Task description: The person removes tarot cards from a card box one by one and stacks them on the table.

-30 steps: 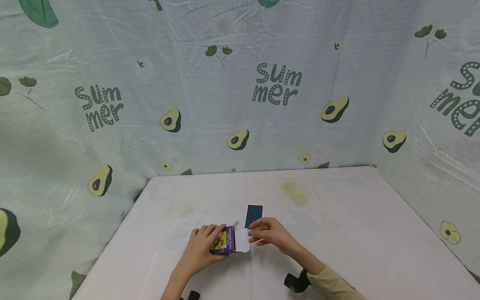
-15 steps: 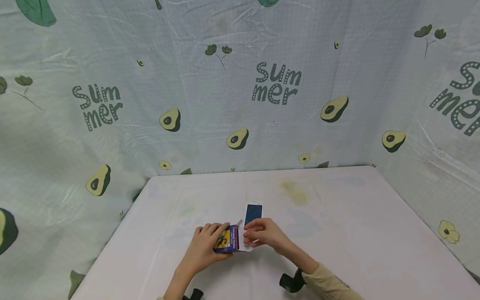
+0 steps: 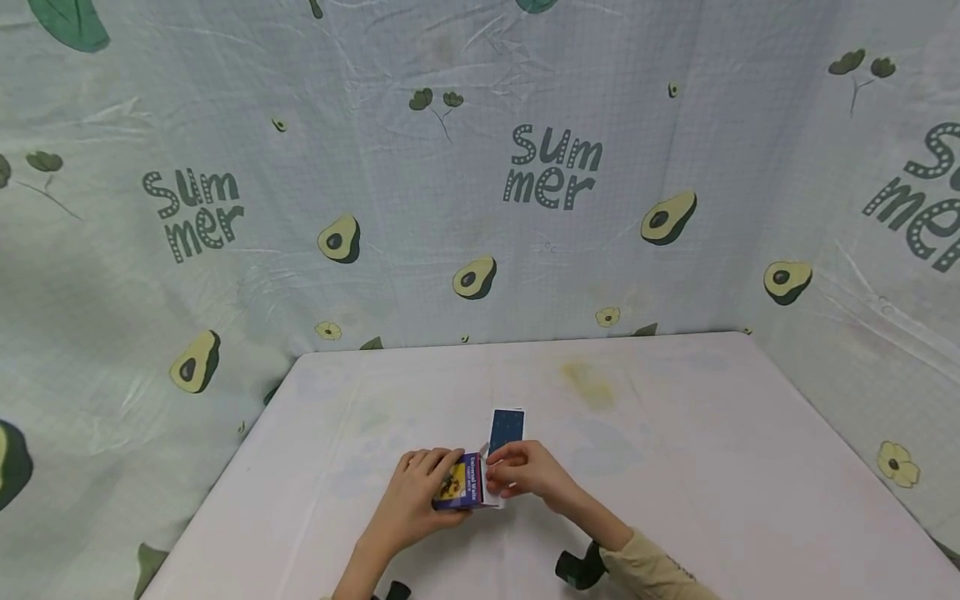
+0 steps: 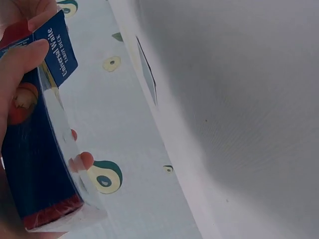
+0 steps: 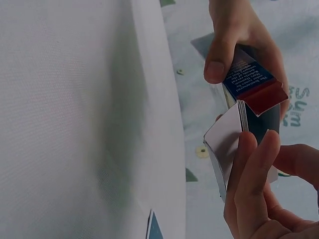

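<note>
My left hand (image 3: 416,496) grips a blue tarot deck box (image 3: 459,483), its thumb (image 4: 35,52) on one broad face. The box's top is open, with a red-edged flap (image 5: 266,97) and a white flap (image 5: 227,137) standing out. Between the flaps a thin stack of cards (image 5: 242,115) shows at the mouth. My right hand (image 3: 532,477) is at that opening, curled fingers pinching the cards' end; its thumb is partly hidden. Just beyond the hands, a blue-backed card (image 3: 507,425) lies on the table, a white edge showing beneath it.
The white-covered table (image 3: 675,467) reaches back to a hanging cloth (image 3: 405,183) printed with avocados and lettering. Similar cloth closes off the left and right sides. Dark wrist-worn devices (image 3: 581,568) sit under both forearms, low over the table.
My left hand has brought the box slightly to the right. The right hand has shifted a little left, so its fingers now cover more of the opening. The card on the table stays put.
</note>
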